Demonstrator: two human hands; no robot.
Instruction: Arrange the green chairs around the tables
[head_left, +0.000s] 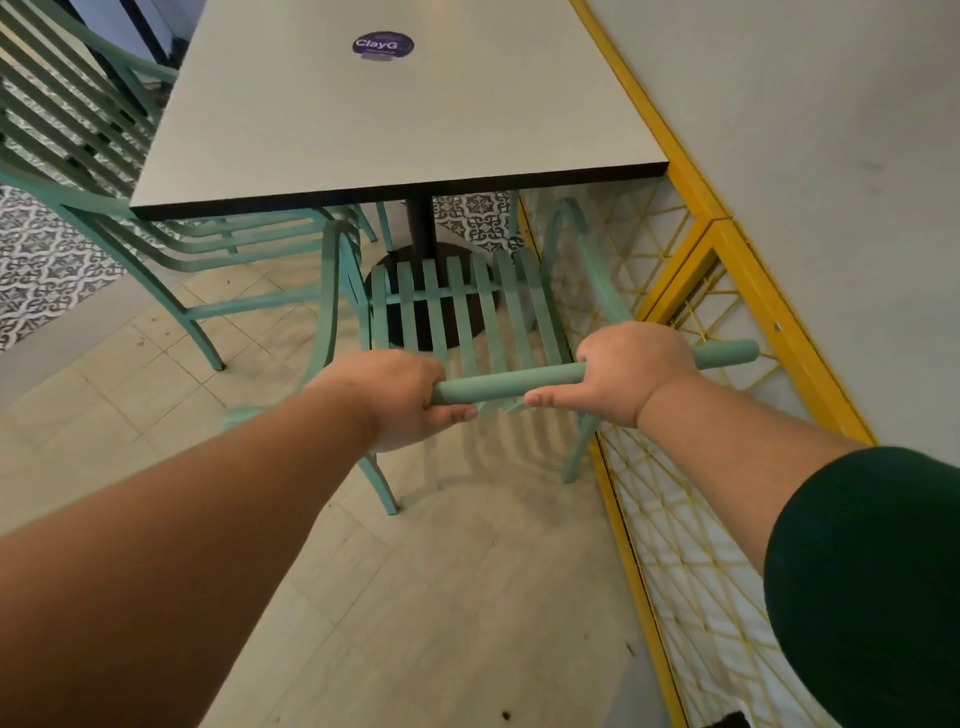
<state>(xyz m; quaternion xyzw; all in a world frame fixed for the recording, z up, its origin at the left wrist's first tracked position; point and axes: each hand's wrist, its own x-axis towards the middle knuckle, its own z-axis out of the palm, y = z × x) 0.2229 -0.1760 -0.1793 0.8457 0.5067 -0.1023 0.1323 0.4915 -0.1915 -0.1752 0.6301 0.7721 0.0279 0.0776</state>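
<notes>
A green slatted chair (457, 306) stands at the near end of a white table (395, 119), its seat partly under the tabletop. Both hands grip the round top rail of its backrest. My left hand (400, 395) holds the rail's left end, my right hand (628, 369) holds it right of centre. The chair's armrests curve up on both sides of the seat. A second green chair (104, 208) stands at the table's left side, turned toward it.
A yellow lattice partition (691, 291) runs along the right, close to the chair's right armrest. The table's black pedestal (421, 228) stands under the middle. Beige floor tiles (415, 597) lie near me, patterned tiles at left.
</notes>
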